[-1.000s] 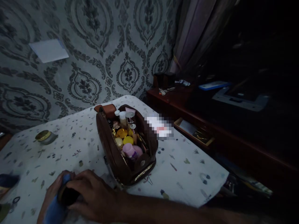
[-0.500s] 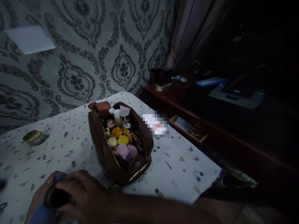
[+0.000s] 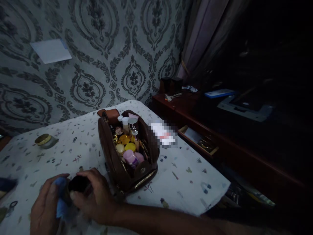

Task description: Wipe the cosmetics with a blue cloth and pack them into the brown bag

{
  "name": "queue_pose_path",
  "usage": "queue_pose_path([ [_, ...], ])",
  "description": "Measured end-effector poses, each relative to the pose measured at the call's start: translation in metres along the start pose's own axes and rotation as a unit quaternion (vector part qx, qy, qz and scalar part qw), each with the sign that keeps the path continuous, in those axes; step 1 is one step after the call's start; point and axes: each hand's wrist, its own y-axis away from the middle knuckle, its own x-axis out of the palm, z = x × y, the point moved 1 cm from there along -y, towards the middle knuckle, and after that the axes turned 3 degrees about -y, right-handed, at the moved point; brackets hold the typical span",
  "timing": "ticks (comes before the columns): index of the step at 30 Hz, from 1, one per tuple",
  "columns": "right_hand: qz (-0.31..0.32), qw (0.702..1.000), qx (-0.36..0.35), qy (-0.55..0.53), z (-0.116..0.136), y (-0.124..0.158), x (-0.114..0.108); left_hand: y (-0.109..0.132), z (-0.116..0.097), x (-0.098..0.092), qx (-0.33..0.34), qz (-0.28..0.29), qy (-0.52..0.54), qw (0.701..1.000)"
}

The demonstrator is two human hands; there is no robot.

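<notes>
Low on the left, my left hand [image 3: 45, 202] is closed on a blue cloth [image 3: 61, 197]. Beside it my right hand [image 3: 97, 192] grips a dark, round object [image 3: 79, 184], like a black-capped jar, though its kind is blurred. The cloth lies close against that object's left side. Just beyond my right hand stands an unzipped brown cosmetic bag [image 3: 107, 147]. Inside are a pink-lidded jar [image 3: 130, 157], yellow-lidded jars [image 3: 130, 147] and several white- and silver-capped bottles [image 3: 132, 122].
A small jar with a gold lid [image 3: 44, 140] stands to the left on the patterned white cover [image 3: 181, 182]. Right of the bag lies a pixelated white item [image 3: 162, 133]. A dark red desk [image 3: 181, 111] has an open drawer [image 3: 199, 140]. Dark items lie at the left edge.
My hands have drawn slightly apart, and the dark object now shows between them in my right hand. The view has shifted, so the bag appears a little farther right.
</notes>
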Motion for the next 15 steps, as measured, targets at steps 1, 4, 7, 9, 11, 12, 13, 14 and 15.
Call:
queue_pose_path([
  [1,-0.004,1.000,0.005,-0.007,-0.001,0.000,0.000,0.000,-0.003,-0.002,0.006,-0.011,-0.010,1.000],
  [4,0.004,0.999,0.021,-0.031,-0.004,0.000,0.001,0.000,-0.008,-0.003,0.063,-0.010,-0.031,0.997],
  [7,0.004,0.998,0.036,-0.044,-0.009,-0.001,0.003,0.001,-0.007,-0.002,0.151,0.013,-0.056,0.987],
  [9,0.001,0.998,0.049,-0.041,-0.008,-0.002,0.003,0.000,-0.006,-0.003,0.171,0.031,-0.068,0.982],
  [11,0.019,0.998,0.052,-0.027,-0.004,-0.003,0.002,-0.002,-0.006,-0.006,0.156,0.058,-0.061,0.984],
  [12,0.038,0.998,0.046,-0.019,0.000,-0.003,0.001,-0.004,-0.007,-0.009,0.137,0.076,-0.052,0.986],
  [13,0.058,0.998,0.038,-0.012,0.004,-0.004,0.000,-0.006,-0.009,-0.011,0.113,0.093,-0.039,0.988],
  [14,0.078,0.997,0.028,-0.007,0.009,-0.004,-0.002,-0.008,-0.012,-0.014,0.087,0.107,-0.023,0.990],
  [15,0.099,0.995,0.021,-0.004,0.014,-0.005,-0.004,-0.010,-0.015,-0.017,0.061,0.117,-0.006,0.991],
])
